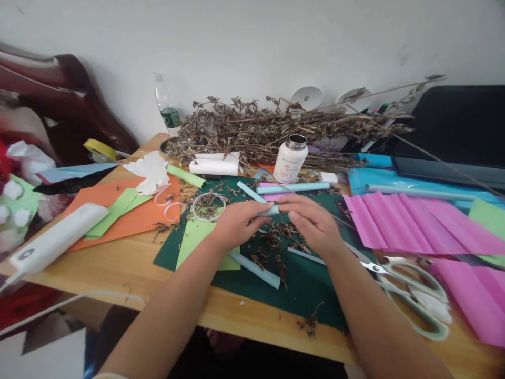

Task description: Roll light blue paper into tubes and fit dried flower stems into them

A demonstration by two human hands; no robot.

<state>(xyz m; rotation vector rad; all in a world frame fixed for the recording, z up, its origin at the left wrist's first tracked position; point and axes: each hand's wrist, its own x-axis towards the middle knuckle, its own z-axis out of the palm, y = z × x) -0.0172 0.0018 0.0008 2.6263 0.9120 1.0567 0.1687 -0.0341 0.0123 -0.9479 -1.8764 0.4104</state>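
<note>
Head view: hands (240,222) (320,225) grip a blue tube (269,211) over dried leaves (273,237), white bottle (290,162) behind, scissors (376,268) nearby.

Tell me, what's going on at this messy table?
A person has a light-blue paper roll up over a dark green mat. The left hand holds it, and the right hand is at its end, though its exact grip is hard to tell. Another light-blue roll lies nearer the person, among scattered dried leaves. Scissors lie by the right forearm, and a bundle of dried stems lies towards the wall.
</note>
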